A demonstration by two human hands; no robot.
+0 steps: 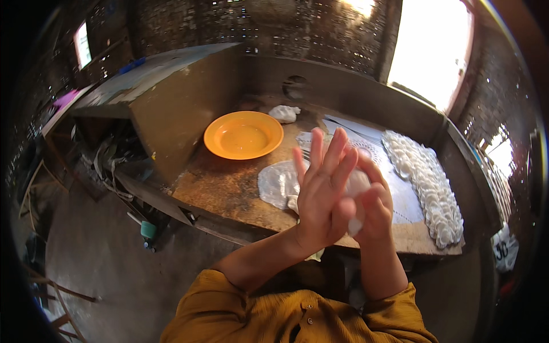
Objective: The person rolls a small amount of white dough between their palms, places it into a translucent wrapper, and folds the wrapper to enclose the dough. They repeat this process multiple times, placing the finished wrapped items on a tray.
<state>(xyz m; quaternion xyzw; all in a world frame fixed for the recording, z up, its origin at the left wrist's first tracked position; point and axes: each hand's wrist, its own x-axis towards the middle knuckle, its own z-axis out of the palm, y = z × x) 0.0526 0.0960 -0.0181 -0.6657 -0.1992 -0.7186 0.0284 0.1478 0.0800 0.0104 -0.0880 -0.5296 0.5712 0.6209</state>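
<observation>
My left hand (321,184) is raised above the front of the wooden worktop (223,193), palm turned toward my right hand, fingers spread. My right hand (377,210) faces it with curled fingers around a soft white piece, apparently dough (358,184). Motion blurs that piece, and my left hand partly hides it; whether the left palm touches it is unclear. Below my hands lies a round, shiny translucent sheet (276,184), with a small white lump (293,203) at its edge. Many thin white discs (422,184) overlap in a long band at the right.
An orange plate (244,136) stands left of centre, with a white lump (285,113) behind it. A patterned white sheet (403,201) lies beside the discs. A wooden box (184,107) borders the left side; a raised board (334,81) runs along the back.
</observation>
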